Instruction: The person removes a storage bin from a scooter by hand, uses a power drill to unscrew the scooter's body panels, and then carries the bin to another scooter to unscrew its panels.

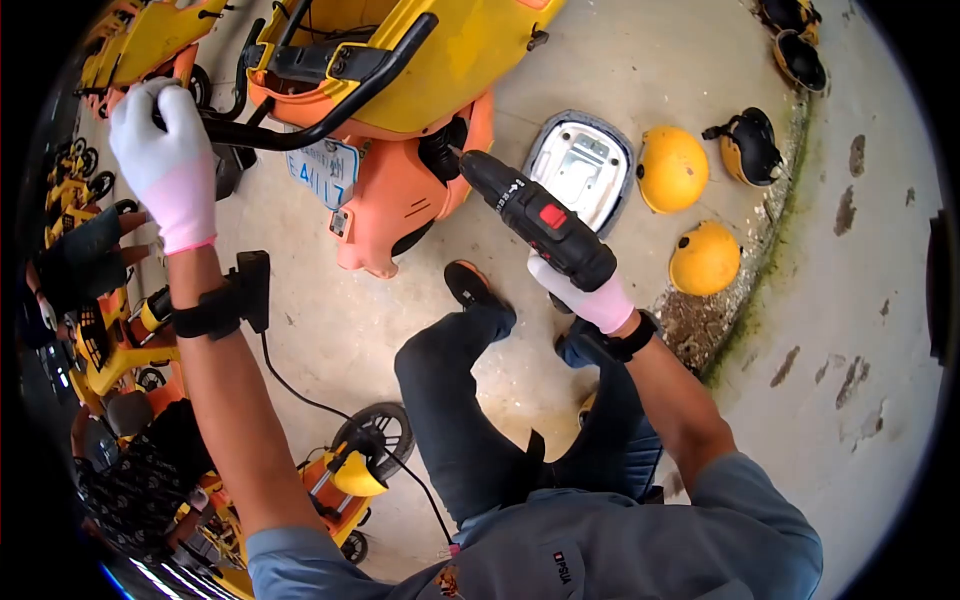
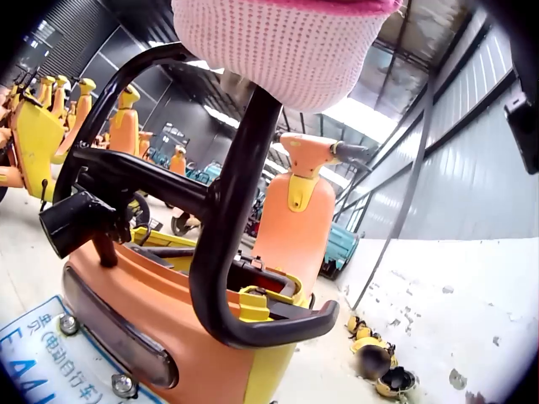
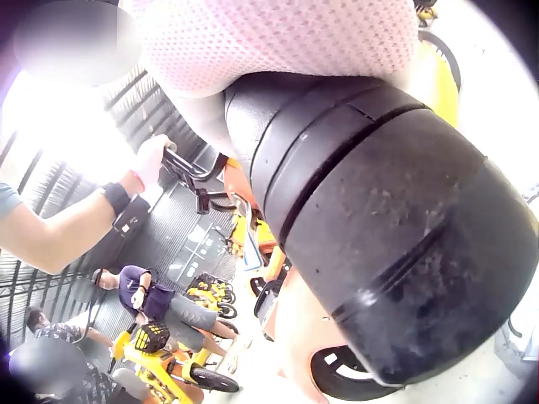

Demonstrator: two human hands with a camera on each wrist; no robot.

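My left hand (image 1: 172, 165), in a white and pink glove, grips the black tubular rear rack (image 1: 350, 115) of an orange and yellow scooter (image 1: 400, 195). In the left wrist view the glove covers the top of the rack's bar. My right hand (image 1: 590, 297), gloved alike, holds a black cordless drill (image 1: 540, 215) with a red button. The drill's nose points at the scooter's rear, close by a black ribbed part (image 1: 445, 150). A blue and white number plate (image 1: 325, 172) is fixed to the scooter. The drill's body (image 3: 404, 219) fills much of the right wrist view and hides its handle.
Yellow helmets (image 1: 673, 168) lie on the floor at right, beside a white-lined tray-like shell (image 1: 580, 165). A stained wall (image 1: 860, 300) runs along the right. More yellow scooters (image 1: 110, 330) and other people, one in a purple shirt (image 3: 143, 290), are at left.
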